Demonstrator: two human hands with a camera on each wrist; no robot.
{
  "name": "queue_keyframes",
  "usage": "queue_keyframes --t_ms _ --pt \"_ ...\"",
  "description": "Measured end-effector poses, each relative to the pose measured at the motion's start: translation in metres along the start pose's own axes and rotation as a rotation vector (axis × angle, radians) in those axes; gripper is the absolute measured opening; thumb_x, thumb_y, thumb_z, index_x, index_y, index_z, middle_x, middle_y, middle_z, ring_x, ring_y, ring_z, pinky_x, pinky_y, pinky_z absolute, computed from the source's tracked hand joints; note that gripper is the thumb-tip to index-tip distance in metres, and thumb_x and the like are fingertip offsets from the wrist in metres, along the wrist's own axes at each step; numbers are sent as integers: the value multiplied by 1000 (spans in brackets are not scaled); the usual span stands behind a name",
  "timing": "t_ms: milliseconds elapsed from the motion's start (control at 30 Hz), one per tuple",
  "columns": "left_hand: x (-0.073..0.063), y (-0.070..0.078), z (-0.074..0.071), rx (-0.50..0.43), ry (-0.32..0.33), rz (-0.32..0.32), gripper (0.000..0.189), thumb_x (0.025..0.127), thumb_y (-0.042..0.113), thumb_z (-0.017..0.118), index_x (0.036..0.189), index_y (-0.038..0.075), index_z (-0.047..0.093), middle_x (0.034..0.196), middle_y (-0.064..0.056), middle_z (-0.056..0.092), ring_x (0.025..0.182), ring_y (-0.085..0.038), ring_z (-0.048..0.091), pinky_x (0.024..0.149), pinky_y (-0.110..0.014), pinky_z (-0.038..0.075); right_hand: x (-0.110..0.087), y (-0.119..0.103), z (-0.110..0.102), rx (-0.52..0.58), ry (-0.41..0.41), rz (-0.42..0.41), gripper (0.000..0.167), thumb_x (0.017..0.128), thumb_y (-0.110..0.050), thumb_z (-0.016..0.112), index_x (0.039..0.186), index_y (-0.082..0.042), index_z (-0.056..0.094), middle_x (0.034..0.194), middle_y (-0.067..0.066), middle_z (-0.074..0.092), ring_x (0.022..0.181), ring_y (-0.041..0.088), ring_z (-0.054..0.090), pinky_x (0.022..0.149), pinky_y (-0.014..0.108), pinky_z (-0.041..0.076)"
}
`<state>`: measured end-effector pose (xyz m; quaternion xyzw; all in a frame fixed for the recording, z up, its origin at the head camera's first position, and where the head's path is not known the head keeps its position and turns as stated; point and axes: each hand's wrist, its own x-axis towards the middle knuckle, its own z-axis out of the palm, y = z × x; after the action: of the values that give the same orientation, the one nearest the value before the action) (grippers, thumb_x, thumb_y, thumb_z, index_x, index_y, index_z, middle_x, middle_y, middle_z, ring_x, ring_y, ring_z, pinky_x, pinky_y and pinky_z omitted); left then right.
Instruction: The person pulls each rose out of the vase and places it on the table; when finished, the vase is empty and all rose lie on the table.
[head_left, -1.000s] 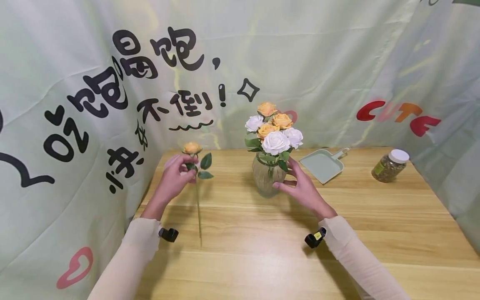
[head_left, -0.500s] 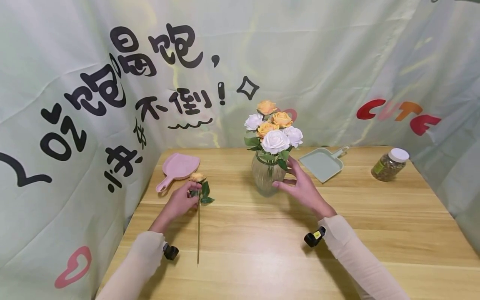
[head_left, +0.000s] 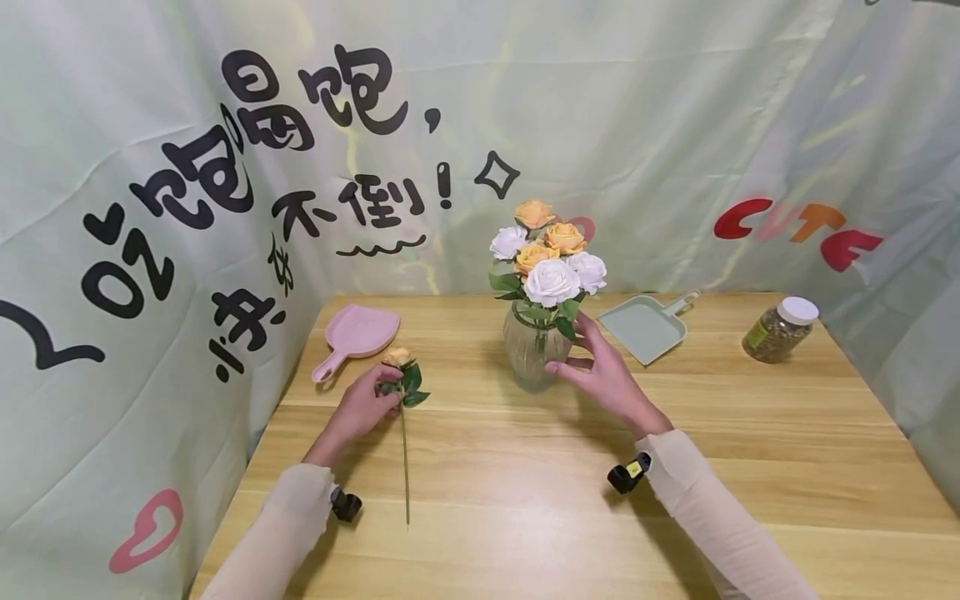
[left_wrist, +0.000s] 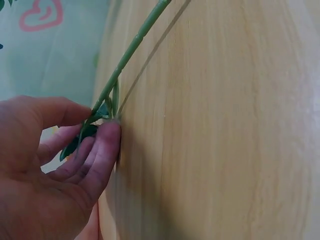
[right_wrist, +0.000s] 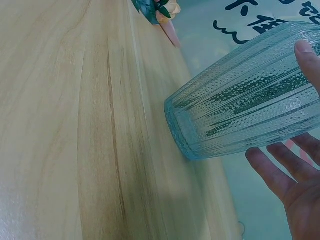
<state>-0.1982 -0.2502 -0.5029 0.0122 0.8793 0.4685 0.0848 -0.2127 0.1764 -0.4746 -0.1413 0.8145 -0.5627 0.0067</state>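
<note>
– What colours has the vase (head_left: 536,358)?
– Clear, patterned with ribs and rows of fine dots. In it, orange roses (head_left: 564,239) and white roses (head_left: 552,284), with green leaves (head_left: 506,284).
– Left of it?
– A single rose (head_left: 398,357), pale orange, and a pink dustpan (head_left: 362,333).
– Right of it?
– A grey-green pan (head_left: 645,331), then a jar (head_left: 777,339), white-lidded, green-labelled.
– Behind it?
– Pale green cloth (head_left: 637,125), black lettering (head_left: 378,202).
</note>
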Motion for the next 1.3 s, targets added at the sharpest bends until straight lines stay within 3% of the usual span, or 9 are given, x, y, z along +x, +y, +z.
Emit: queue_keyframes --t_ms 133,333,500,667,967,1133,1300 --pt "-1 0 -5 30 30 8 31 106 13 68 135 2 63 138 -22 64 86 -23 73 72 -31 65 1 2 -1 4 2 2 107 96 -26 87 176 -17 15 170 27 37 141 50 59 110 54 60" --pt "-3 13 -15 105 159 69 29 105 23 72 128 6 67 123 -17 69 92 -23 69 72 -30 57 2 2 0 5 1 -4 107 96 -27 87 176 -20 17 170 25 38 146 47 55 110 53 59" --pt "1 37 -15 135 248 145 26 104 21 73 125 6 70 114 -13 73 90 -24 68 76 -30 56 1 1 1 -3 3 6 108 96 -29 87 176 -21 15 171 26 38 145 47 56 110 54 60" --pt "4 75 -6 64 272 249 26 106 21 74 128 8 69 120 -11 73 101 -25 71 87 -34 60 1 0 0 -4 1 7 108 97 -28 87 176 -22 15 171 26 38 144 47 57 110 53 60" --pt "7 143 28 -113 234 512 23 104 17 77 122 5 70 122 -14 74 112 -27 72 104 -50 62 2 -3 2 3 4 -13 106 96 -25 87 176 -22 18 170 26 39 144 47 57 109 54 60" --pt "11 168 50 -152 162 669 22 100 12 80 120 6 72 124 -11 75 118 -26 72 110 -42 60 1 -3 2 12 6 -22 104 96 -24 87 176 -24 19 169 25 41 145 47 56 110 55 60" --pt "15 189 68 -121 93 813 22 100 8 79 121 3 73 129 -12 74 123 -27 70 111 -35 59 1 -2 1 17 6 -40 103 97 -21 86 175 -27 21 169 24 42 146 46 55 111 56 59"
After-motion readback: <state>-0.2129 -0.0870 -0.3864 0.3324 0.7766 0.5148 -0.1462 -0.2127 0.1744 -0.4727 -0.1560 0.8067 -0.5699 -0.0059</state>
